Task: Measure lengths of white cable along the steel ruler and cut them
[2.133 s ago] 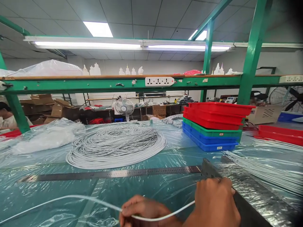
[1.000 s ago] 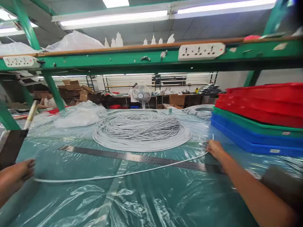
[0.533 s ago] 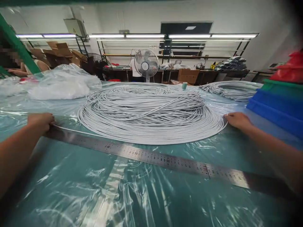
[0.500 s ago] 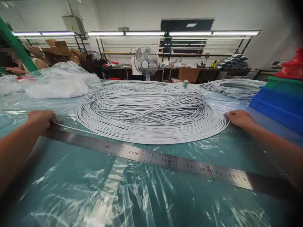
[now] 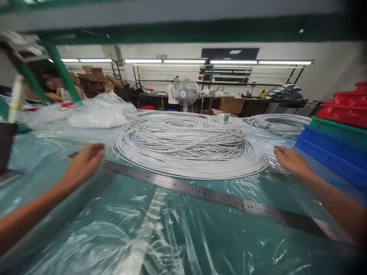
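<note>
A large coil of thin white cable point(image 5: 186, 149) lies on the plastic-covered table. In front of it a long steel ruler point(image 5: 183, 186) runs slantwise, from beside my left hand point(image 5: 87, 162) to beneath my right forearm. My left hand is over the ruler's left part, fingers curled together and somewhat blurred; whether anything is between them is hidden. Just off the coil's right edge is my right hand point(image 5: 289, 158), its fingers bent close together, and what they hold, if anything, is too small to make out.
Stacked blue, green and red bins point(image 5: 335, 147) stand at the right. Behind them on the left lies a second cable coil point(image 5: 282, 123). Clear plastic bags point(image 5: 103, 110) are heaped at the back left. A green bar point(image 5: 183, 32) crosses overhead. A person sits at the far left.
The view has tilted up and shifted left, bringing in the overhead bar. My left hand has come nearer the coil, and the cable end stretched from it to the coil no longer shows.
</note>
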`<state>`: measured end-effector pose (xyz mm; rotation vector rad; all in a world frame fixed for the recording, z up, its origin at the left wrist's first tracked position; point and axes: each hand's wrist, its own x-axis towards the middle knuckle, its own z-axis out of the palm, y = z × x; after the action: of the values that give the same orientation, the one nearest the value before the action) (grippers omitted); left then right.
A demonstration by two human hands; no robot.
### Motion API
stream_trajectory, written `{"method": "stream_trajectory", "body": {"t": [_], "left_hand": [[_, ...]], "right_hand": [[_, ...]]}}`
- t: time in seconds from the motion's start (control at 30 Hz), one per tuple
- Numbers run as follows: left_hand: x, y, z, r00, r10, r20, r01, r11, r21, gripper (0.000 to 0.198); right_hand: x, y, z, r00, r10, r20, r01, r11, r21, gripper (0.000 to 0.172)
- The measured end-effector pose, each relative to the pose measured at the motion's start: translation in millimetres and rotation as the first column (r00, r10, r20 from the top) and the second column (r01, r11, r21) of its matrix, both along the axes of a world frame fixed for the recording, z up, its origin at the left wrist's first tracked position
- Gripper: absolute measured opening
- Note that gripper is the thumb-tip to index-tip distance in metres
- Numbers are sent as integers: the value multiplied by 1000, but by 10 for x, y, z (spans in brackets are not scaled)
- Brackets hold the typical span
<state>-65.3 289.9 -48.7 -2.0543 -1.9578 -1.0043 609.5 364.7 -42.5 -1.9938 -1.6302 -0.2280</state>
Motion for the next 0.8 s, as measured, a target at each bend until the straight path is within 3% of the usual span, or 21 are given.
{"method": "stream_trajectory", "body": {"t": [0.07, 0.13, 0.23, 0.3, 0.37, 0.43, 0.53, 0.67, 0.8], "left_hand": [[244, -711, 91, 967, -207, -145, 212, 977, 20, 49], [452, -1427, 245, 894, -263, -364, 310, 947, 79, 37], [574, -2307, 572, 894, -75, -442, 223, 930, 294, 31], [521, -2685, 807, 920, 97, -380, 85, 896, 435, 37], [418, -2893, 1006, 899, 222, -378, -5, 867, 497, 48], [333, -2963, 1131, 852, 266, -450, -12, 871, 491, 54], [324, -2923, 1136, 788, 154, -596, 91, 929, 360, 52], [463, -2882, 901, 708, -91, -700, 252, 959, 131, 42], [615, -3010, 699, 716, -276, -641, 366, 931, 8, 55]], "right_hand": [[-301, -234, 114, 994, 83, -77, -82, 996, 15, 43], [-664, -502, 179, 971, 196, -137, -189, 980, 63, 44], [-1277, -968, 141, 898, 400, -183, -383, 915, 123, 38], [-1675, -1301, 27, 786, 594, -172, -574, 804, 155, 34], [-2001, -1627, -125, 666, 729, -157, -720, 684, 116, 35], [-2212, -1918, -266, 585, 797, -153, -801, 597, 46, 36], [-2294, -2227, -376, 526, 838, -144, -850, 521, -72, 37], [-2150, -2349, -360, 545, 823, -157, -838, 541, -72, 36], [-2060, -2286, -312, 579, 789, -205, -805, 593, 9, 34]]}}
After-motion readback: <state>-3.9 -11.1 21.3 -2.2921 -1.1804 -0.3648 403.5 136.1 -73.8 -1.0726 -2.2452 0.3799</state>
